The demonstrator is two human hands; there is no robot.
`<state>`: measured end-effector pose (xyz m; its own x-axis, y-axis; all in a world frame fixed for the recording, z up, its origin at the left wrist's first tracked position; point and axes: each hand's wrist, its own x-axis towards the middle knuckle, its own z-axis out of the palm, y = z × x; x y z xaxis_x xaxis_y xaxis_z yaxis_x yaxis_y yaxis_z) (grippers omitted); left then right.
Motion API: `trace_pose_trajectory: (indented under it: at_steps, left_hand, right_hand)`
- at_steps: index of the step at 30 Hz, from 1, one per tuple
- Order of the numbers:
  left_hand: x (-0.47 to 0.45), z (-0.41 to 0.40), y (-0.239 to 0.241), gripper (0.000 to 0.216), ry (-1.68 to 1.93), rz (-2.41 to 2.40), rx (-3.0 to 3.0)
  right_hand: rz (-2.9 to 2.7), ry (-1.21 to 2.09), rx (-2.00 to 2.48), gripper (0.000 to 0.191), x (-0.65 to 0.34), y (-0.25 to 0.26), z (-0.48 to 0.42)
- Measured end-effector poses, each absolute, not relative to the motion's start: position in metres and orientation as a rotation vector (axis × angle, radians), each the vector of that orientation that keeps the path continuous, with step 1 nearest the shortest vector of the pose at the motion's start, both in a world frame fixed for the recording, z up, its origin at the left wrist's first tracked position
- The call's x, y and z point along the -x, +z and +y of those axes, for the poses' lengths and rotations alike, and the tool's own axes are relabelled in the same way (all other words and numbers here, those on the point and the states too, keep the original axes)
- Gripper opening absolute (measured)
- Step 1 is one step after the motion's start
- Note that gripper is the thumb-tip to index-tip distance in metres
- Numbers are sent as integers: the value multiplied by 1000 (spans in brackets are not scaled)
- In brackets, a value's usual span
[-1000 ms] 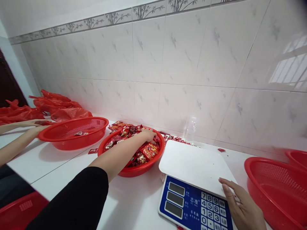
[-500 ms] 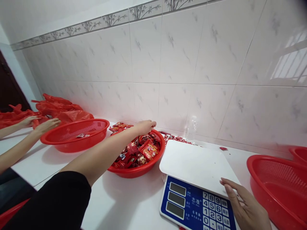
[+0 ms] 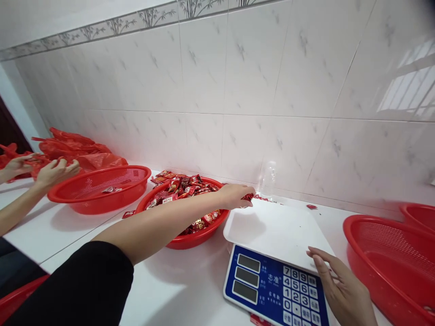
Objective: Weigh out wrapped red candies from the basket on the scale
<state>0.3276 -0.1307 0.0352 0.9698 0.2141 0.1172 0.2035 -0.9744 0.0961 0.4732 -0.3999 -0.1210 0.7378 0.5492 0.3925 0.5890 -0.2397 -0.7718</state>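
Note:
My left hand is closed on a red candy packet, partly hidden by the fingers. It hovers between the left edge of the scale's white tray and a red plastic basket heaped with shiny red candy packets. The digital scale has a blue keypad panel with dark displays. At its right side, my right hand is open, fingers stretched over the tray's edge with nothing in them. Whether the fingertips touch the tray I cannot tell.
Left, another person's hands handle red plastic bags. A red basket with one packet stands before them. More red baskets are at the right. A clear container stands by the tiled wall.
My left hand has moved right, from over the heaped basket to the scale tray's edge, and now holds a red packet. My right hand stays beside the scale. The view has shifted slightly.

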Motion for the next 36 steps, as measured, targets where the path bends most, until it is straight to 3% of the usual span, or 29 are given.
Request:
trace_pose_trajectory:
  at_steps: [4, 9, 14, 19, 22, 30, 33, 36]
  left_hand:
    - [-338, -137, 30, 17, 226, 349, -2967]
    - [-352, -145, 27, 30, 264, 383, -2855]
    - [-357, -142, 22, 29, 181, 436, -2801]
    - [-340, -134, 23, 62, -116, 355, -2817]
    - [-327, -137, 15, 70, -333, 314, -2797]
    - [-328, -179, -45, 93, -31, 439, -2667]
    - [-339, -174, -36, 81, 96, 460, -2718]
    - [-343, -142, -7, 54, 229, 624, -2820]
  right_hand:
    - [-854, -95, 1867, 45, -465, -116, -399]
    - [-898, -113, 1874, 43, -467, -117, -399]
    - [-887, -156, 1882, 42, -463, -114, -399]
    - [-901, -144, 1894, 42, -459, -111, -399]
    - [-894, -115, 1894, 42, -462, -113, -399]
    - [-981, -116, 1888, 42, -484, -132, -398]
    - [-969, -108, 1884, 43, -487, -135, -398]
    - [-936, -83, 1891, 45, -487, -136, -400]
